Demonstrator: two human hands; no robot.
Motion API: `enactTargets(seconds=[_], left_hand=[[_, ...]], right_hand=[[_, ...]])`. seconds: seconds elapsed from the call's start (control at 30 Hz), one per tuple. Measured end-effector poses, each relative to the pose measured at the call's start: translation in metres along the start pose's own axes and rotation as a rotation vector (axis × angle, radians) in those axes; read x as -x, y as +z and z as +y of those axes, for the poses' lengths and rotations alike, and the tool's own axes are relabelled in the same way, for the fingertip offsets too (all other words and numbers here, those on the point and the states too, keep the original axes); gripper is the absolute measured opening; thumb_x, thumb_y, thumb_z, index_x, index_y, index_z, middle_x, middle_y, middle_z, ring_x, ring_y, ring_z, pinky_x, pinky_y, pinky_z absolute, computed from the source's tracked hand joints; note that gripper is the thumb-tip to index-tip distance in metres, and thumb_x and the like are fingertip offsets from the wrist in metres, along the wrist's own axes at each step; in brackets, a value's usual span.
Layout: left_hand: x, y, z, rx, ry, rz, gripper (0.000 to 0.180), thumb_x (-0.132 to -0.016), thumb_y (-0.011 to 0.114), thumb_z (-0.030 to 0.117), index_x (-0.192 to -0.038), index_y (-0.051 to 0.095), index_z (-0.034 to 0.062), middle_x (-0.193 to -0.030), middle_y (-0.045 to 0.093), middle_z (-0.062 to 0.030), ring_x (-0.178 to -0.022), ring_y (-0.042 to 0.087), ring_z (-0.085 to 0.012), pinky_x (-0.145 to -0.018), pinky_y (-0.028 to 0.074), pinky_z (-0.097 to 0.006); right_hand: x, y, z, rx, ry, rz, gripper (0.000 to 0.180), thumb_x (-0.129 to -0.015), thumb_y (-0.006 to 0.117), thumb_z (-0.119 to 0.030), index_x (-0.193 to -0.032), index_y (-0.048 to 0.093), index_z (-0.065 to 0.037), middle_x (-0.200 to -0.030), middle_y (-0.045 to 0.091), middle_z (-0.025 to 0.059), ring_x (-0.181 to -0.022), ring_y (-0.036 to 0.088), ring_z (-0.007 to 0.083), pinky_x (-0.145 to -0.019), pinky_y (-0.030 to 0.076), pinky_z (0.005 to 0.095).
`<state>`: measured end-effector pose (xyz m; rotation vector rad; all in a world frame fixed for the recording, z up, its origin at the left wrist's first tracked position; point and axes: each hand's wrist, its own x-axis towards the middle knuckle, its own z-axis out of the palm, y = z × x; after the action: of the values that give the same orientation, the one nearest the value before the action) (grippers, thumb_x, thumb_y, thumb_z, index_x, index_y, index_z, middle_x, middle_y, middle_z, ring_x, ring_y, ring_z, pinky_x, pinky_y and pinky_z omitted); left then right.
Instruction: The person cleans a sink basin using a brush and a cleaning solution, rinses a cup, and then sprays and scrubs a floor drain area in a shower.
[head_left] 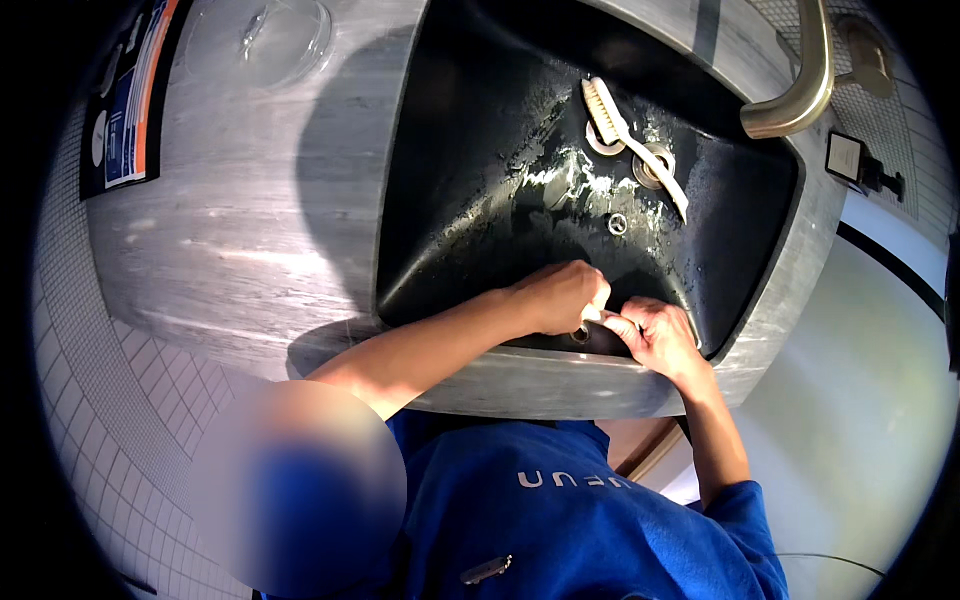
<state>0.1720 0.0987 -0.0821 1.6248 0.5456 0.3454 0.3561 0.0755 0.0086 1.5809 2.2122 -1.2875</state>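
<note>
Both hands met at the near wall of the black sink [450, 180]. The left hand [560, 297] and right hand [655, 335] pinched a small pale thing [597, 314] between them; its long axis could not be told. A brush [628, 140] lay beyond, bristles away, handle toward the hands.

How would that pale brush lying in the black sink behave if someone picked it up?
The brush probably feels light and stiff, being slim with a long handle. It lies on the wet sink floor, so it may be slippery. Its bristled head looks heavier, so it might tip that way.
</note>
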Motion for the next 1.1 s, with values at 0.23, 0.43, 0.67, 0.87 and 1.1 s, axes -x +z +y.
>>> enactTargets(seconds=[0.23,0.43,0.67,0.87,1.1], left_hand=[[0.005,-0.004,0.008,0.129,-0.144,-0.076,0.02,-0.079,0.064,0.014,-0.066,0.057,-0.0011,-0.072,0.058,-0.0155,-0.078,0.058,-0.0323,-0.071,0.045,-0.042],[0.008,-0.008,0.013,0.119,-0.081,-0.079,0.019,-0.08,0.062,0.013,-0.066,0.058,-0.0004,-0.072,0.058,-0.0152,-0.078,0.057,-0.033,-0.072,0.045,-0.042],[0.006,-0.002,0.008,0.084,-0.06,-0.057,0.019,-0.081,0.059,0.015,-0.069,0.059,-0.0002,-0.074,0.059,-0.0152,-0.08,0.056,-0.0327,-0.075,0.045,-0.041],[0.0,-0.006,0.01,0.019,-0.014,-0.041,0.021,-0.082,0.059,0.015,-0.068,0.057,-0.0009,-0.073,0.058,-0.0147,-0.079,0.056,-0.0323,-0.074,0.045,-0.042],[0.0,-0.003,0.009,0.009,0.161,-0.008,0.019,-0.08,0.061,0.016,-0.068,0.059,0.0012,-0.075,0.059,-0.0121,-0.079,0.056,-0.0304,-0.074,0.046,-0.04]], right_hand=[[0.004,0.001,0.003,-0.086,-0.039,-0.022,0.036,-0.088,0.06,-0.031,-0.068,0.054,-0.001,-0.067,0.054,0.0149,-0.064,0.055,0.0362,-0.056,0.043,0.0437],[0.008,0.003,0.002,-0.097,-0.044,0.002,0.037,-0.088,0.059,-0.031,-0.068,0.054,-0.001,-0.064,0.051,0.0149,-0.062,0.054,0.0365,-0.054,0.041,0.0436],[0.008,0.001,0.005,-0.061,-0.035,-0.014,0.034,-0.087,0.061,-0.03,-0.069,0.056,-0.001,-0.065,0.054,0.0144,-0.065,0.055,0.0356,-0.056,0.043,0.0436],[0.008,0.001,0.005,-0.081,-0.076,0.034,0.039,-0.088,0.06,-0.03,-0.066,0.052,0.0,-0.065,0.053,0.015,-0.061,0.053,0.0374,-0.054,0.041,0.0442],[0.012,0.001,0.004,-0.011,0.016,-0.007,0.039,-0.088,0.06,-0.032,-0.067,0.053,-0.001,-0.067,0.054,0.0146,-0.063,0.054,0.037,-0.055,0.042,0.0437]])
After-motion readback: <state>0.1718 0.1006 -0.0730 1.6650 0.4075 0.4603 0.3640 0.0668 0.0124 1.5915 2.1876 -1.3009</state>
